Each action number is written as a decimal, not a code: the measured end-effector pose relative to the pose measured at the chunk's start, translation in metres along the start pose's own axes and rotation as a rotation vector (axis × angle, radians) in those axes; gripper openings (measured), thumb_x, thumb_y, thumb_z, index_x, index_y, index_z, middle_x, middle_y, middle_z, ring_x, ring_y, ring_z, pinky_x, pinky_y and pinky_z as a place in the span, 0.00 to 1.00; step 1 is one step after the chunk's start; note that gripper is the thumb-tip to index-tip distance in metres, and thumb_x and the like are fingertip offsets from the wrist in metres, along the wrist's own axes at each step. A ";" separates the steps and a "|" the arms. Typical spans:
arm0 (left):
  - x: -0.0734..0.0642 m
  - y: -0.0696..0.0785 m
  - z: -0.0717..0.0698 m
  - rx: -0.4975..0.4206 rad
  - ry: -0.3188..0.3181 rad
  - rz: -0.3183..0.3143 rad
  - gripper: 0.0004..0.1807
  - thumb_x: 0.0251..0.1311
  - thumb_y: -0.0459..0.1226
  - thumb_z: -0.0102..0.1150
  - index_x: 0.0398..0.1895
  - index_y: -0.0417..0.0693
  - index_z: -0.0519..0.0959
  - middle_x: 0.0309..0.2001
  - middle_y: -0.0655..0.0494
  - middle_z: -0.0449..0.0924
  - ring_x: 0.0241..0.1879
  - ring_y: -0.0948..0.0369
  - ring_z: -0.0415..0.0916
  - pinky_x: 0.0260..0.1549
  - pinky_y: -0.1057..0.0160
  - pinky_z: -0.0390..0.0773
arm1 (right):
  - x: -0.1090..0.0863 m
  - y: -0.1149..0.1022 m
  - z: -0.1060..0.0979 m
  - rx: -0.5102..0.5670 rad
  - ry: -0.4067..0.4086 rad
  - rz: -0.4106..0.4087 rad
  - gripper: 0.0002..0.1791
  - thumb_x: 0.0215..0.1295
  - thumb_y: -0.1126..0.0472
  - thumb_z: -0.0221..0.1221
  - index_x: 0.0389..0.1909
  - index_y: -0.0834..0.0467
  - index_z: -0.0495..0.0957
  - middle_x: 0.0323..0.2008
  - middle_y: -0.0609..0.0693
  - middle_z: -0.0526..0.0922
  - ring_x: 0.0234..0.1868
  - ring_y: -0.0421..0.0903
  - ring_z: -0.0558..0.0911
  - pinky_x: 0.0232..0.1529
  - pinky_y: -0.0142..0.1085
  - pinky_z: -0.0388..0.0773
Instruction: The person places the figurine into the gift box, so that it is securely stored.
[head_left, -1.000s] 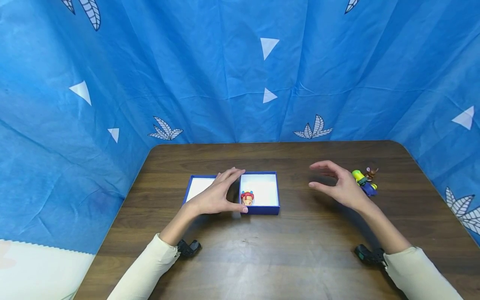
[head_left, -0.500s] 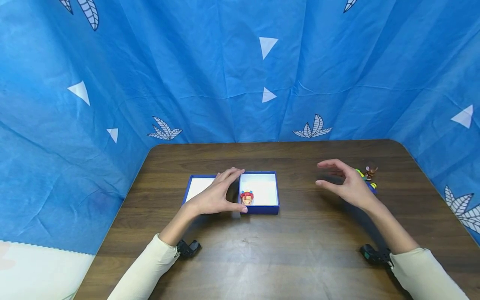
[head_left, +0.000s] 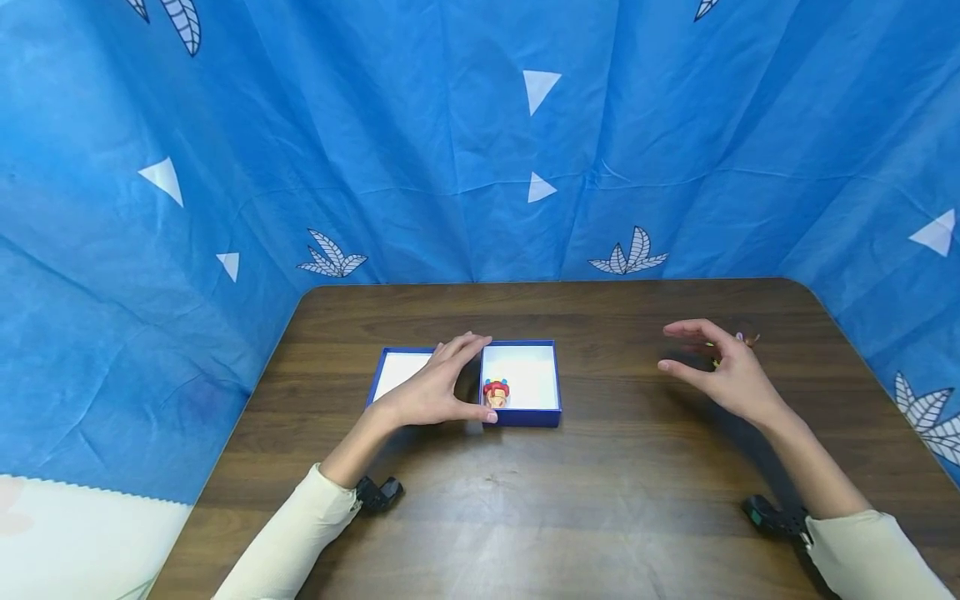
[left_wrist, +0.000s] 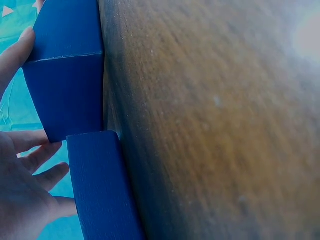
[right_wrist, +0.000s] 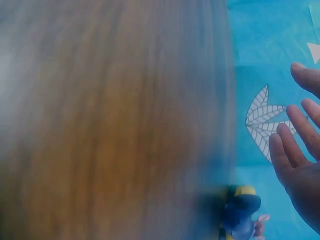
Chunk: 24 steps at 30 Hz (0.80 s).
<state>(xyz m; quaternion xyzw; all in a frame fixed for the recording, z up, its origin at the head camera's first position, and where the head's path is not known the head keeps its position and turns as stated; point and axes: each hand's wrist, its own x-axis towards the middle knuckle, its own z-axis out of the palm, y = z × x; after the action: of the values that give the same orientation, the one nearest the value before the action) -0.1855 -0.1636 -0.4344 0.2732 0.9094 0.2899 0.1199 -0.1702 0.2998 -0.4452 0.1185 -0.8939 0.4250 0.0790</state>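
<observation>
My left hand [head_left: 429, 394] holds a small blue box [head_left: 528, 418] with a white inside, thumb at the near wall and fingertips at the far rim. A toy figurine with a red top [head_left: 496, 390] lies in the box's near left corner. Left of it, partly under the hand, is a second shallow blue tray or lid [head_left: 397, 372]. My right hand [head_left: 731, 377], fingers spread in a loose arc and holding nothing, hovers at the right over other toy figurines. One brown figurine [head_left: 747, 339] peeks out behind it; a blue and yellow figurine [right_wrist: 239, 214] shows in the right wrist view.
The brown wooden table [head_left: 525, 517] has rounded far corners. A blue cloth [head_left: 480, 150] with white triangles and leaves hangs behind it and along both sides. Black wrist cameras sit on both forearms.
My right hand has moved steadily right, over the figurines, which it now mostly hides in the head view. The left hand and the box have stayed in place.
</observation>
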 end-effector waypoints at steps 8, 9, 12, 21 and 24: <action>0.000 -0.001 0.001 -0.002 -0.007 0.001 0.65 0.53 0.65 0.79 0.89 0.59 0.52 0.88 0.45 0.49 0.89 0.49 0.45 0.86 0.33 0.37 | -0.009 0.010 -0.011 -0.009 0.033 0.019 0.29 0.66 0.61 0.75 0.67 0.50 0.79 0.63 0.52 0.83 0.57 0.22 0.76 0.56 0.13 0.69; 0.001 -0.001 0.001 -0.001 -0.007 0.003 0.65 0.53 0.65 0.79 0.89 0.59 0.52 0.88 0.45 0.49 0.89 0.49 0.45 0.86 0.33 0.37 | -0.010 0.012 -0.013 -0.016 0.042 0.023 0.29 0.66 0.61 0.75 0.67 0.50 0.80 0.62 0.51 0.83 0.57 0.23 0.76 0.56 0.13 0.69; 0.001 -0.002 0.002 0.002 -0.003 0.006 0.65 0.53 0.65 0.79 0.89 0.59 0.52 0.88 0.45 0.49 0.89 0.48 0.45 0.85 0.32 0.38 | -0.013 0.015 -0.019 -0.040 0.068 0.037 0.28 0.66 0.60 0.75 0.66 0.51 0.80 0.60 0.47 0.83 0.55 0.22 0.76 0.54 0.12 0.69; 0.002 -0.001 0.000 0.003 0.000 0.003 0.65 0.53 0.64 0.79 0.89 0.57 0.53 0.88 0.46 0.50 0.89 0.48 0.45 0.85 0.31 0.38 | -0.025 0.026 -0.034 -0.090 0.088 0.094 0.29 0.66 0.55 0.76 0.66 0.56 0.79 0.52 0.35 0.82 0.49 0.23 0.78 0.47 0.13 0.71; 0.002 -0.001 0.000 0.004 0.002 0.005 0.65 0.53 0.64 0.79 0.88 0.56 0.53 0.88 0.47 0.50 0.89 0.47 0.45 0.85 0.30 0.39 | -0.028 0.029 -0.038 -0.087 0.098 0.097 0.30 0.66 0.56 0.76 0.65 0.58 0.78 0.50 0.29 0.80 0.48 0.22 0.78 0.46 0.12 0.71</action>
<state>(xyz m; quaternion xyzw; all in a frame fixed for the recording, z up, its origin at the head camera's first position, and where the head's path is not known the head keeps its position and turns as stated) -0.1879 -0.1633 -0.4349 0.2756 0.9094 0.2886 0.1174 -0.1494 0.3507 -0.4497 0.0506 -0.9113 0.3944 0.1071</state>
